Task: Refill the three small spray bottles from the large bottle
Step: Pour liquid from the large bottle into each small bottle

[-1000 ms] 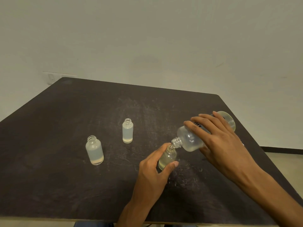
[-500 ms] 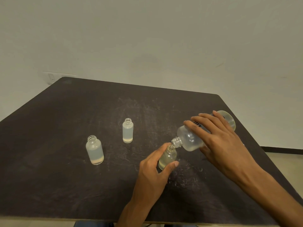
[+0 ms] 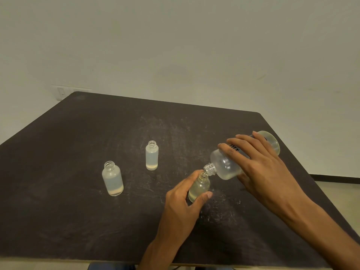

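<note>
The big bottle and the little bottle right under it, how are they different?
The large bottle is tipped on its side in the right hand, mouth pointing down; the small bottle stands upright on the table, gripped by the left hand. The large bottle is wider and bears black lettering; the small bottle looks plain. The liquid in the small bottle looks yellower. Both are see-through and uncapped.

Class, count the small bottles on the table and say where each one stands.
3. One small bottle at the left, one further back near the middle, one held by the left hand under the large bottle. None seems hidden.
</note>
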